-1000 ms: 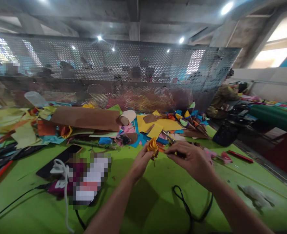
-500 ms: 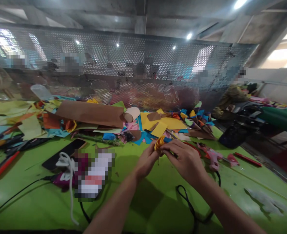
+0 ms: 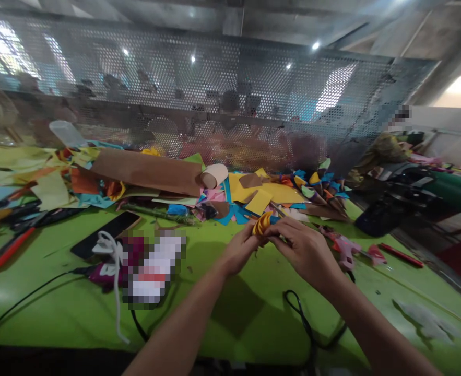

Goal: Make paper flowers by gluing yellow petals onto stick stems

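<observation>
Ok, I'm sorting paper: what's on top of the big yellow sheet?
A brown scrap and a smaller yellow piece overlap the yellow sheet; whatever they cover is hidden.

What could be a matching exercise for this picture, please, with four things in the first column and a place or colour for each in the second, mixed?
Column 1
1. Curled yellow paper
2. Glue gun
3. Brown sheet
4. Charging cable

Column 2
A. Pink, to the right of the right hand
B. White
C. Between the left hand and the right hand
D. Beyond the hands, left of the pale roll

Right pairs: 1-C, 2-A, 3-D, 4-B
</observation>
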Tool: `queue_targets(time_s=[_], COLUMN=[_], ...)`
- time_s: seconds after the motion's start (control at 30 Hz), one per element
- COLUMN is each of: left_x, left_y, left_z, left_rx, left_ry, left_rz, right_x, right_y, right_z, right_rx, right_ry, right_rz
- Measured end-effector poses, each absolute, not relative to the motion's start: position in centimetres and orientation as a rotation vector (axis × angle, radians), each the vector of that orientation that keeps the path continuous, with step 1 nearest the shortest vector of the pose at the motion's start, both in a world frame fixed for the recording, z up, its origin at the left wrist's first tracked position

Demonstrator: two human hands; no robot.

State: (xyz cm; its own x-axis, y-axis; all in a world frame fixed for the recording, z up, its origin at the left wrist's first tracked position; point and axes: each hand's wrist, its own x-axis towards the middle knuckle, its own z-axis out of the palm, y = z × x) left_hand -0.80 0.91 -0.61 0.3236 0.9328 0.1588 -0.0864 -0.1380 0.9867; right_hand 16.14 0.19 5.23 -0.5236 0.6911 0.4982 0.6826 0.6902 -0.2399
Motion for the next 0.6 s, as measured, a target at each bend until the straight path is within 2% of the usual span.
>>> queue_targets(time_s=[0.6], left_x=[-0.66], left_y=[0.9], left_z=[0.08], left_rx=[1.291], left_ry=[0.779], left_rz=[1.062], right_x=[16.82], right_y=[0.36], right_z=[5.94], right_rx=[-1.028], right_ry=[-2.387], right_rz=[0.218])
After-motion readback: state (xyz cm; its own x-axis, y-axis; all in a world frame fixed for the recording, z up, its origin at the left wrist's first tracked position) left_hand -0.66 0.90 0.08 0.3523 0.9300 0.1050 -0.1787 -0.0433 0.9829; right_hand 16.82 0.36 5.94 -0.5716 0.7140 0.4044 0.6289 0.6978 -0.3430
